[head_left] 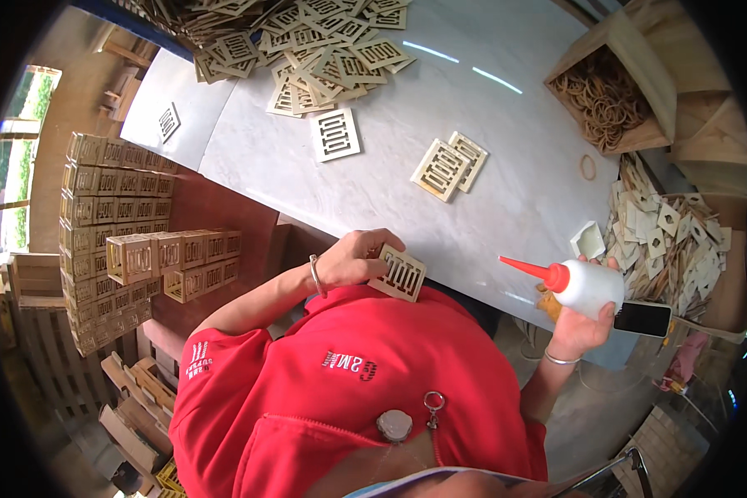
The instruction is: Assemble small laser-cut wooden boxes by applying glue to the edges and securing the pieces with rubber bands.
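Note:
My left hand (353,259) is closed on the edge of a flat wooden panel with cut-out slots (403,272), held at the table's near edge against my red shirt. My right hand (581,334) grips a white squeeze bottle (593,289) from below. The bottle lies tilted, its long red nozzle (526,267) pointing left towards the panel, well apart from it. Beyond my hands, two slotted panels (441,170) overlap on the pale table (307,192). Another panel (336,134) lies alone to their left, near a large heap of the same panels (332,70).
At the far right stands a wooden box (656,62) of brown rubber bands (598,100). A white dish (588,240), a pile of thin wooden pieces (664,249) and a phone (644,319) are at the right. Stacked slotted wooden boxes (112,241) stand on the left.

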Motion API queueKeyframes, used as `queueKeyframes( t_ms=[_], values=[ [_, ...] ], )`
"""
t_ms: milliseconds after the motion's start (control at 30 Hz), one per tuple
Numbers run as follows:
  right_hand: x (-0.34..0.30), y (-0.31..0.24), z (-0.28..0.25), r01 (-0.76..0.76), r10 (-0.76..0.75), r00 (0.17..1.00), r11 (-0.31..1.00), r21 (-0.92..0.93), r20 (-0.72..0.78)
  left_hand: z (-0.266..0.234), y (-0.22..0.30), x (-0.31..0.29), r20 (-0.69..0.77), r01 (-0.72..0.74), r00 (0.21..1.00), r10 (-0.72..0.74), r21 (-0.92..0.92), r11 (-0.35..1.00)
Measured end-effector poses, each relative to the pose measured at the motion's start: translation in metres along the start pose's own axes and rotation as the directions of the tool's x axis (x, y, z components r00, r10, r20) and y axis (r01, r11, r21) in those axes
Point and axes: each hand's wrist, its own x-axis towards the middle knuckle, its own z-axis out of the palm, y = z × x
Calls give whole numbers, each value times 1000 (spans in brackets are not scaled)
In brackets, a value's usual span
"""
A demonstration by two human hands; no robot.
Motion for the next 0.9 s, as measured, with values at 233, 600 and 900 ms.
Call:
queueKeyframes(
  t_ms=[233,600,900],
  values=[
    [3,1,-2,-1,1,999,1000,-3,-35,-29,-5,-2,42,84,996,-83,-6,996],
    [19,-6,47,233,-193,967,933,-273,167,9,72,14,-173,-127,981,89,-224,966],
    [26,-9,65,269,-209,953,915,-300,218,24,78,11,-151,-176,979,140,-267,947]
  ],
)
